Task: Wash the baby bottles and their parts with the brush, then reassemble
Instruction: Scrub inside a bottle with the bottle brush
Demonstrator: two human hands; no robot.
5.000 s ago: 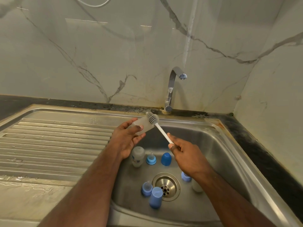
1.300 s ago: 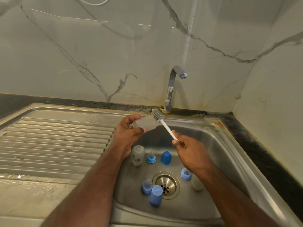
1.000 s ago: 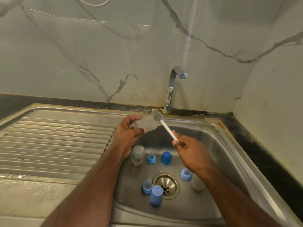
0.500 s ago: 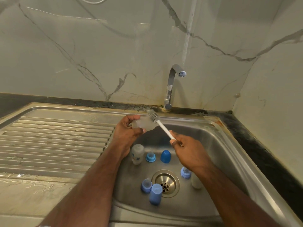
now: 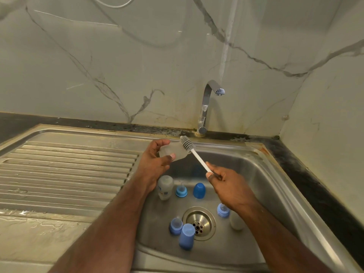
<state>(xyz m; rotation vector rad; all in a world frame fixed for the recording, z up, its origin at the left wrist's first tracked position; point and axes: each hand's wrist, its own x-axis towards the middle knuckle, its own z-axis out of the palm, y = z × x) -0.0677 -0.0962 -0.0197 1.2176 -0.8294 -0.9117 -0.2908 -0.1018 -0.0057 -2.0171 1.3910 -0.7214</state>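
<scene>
head view gave me the clear, frosted plastic baby bottle (image 5: 174, 151), lying on its side above the back left corner of the steel sink basin (image 5: 256, 174). my left hand (image 5: 155, 160) gripped it, fingers curled over the top and thumb under. the grey ribbed silicone head of the white-handled bottle brush (image 5: 194, 152) lay against the bottle's right end; i could not tell whether it was inside the mouth. my right hand (image 5: 226, 184) pinched the handle's lower end between thumb and curled fingers. down on the basin floor stood a second clear bottle (image 5: 165, 187), a blue collar with its teat (image 5: 181, 191) beside it, then a blue domed cap (image 5: 199, 190). near the round steel drain (image 5: 199, 222) sat another blue collar (image 5: 175, 225), a blue cap on its side (image 5: 186, 236), a third collar (image 5: 223, 210) and a pale bottle (image 5: 236, 221) partly behind my right forearm. the chrome tap (image 5: 205, 109) stood behind, with the ridged draining board (image 5: 69, 170) to the left.
</scene>
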